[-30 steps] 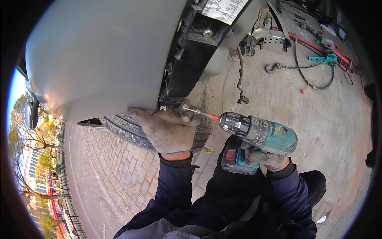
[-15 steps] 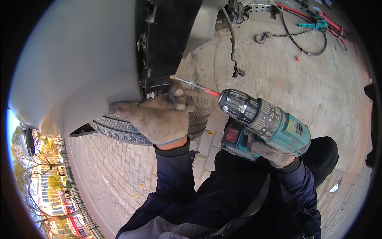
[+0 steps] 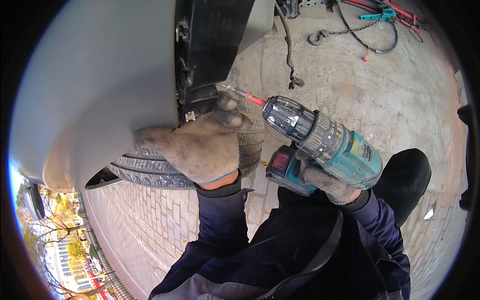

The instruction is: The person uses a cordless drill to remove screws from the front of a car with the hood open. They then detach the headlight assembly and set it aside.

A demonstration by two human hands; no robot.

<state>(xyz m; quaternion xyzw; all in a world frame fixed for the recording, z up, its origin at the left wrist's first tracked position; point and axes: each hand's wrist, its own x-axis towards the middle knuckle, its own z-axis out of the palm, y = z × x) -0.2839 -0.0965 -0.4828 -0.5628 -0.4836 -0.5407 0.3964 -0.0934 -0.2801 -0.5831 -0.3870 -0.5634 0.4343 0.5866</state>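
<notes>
At the far left, low, a side mirror [image 3: 34,201] reflects trees and a fence. A pale grey car body panel [image 3: 95,95] fills the upper left, above a ground of small paving bricks [image 3: 135,225]. The gloved left hand [image 3: 200,147] lies on the tyre [image 3: 150,172], its fingers [image 3: 227,107] curled against the black inner liner [image 3: 212,45]. The teal cordless drill [image 3: 325,145] is right of it, its bit [image 3: 240,93] touching the liner's edge; the gloved right hand [image 3: 322,182] is closed around the handle. Further right is stained concrete floor [image 3: 380,95], with a hook and cables [image 3: 360,27] near the top.
</notes>
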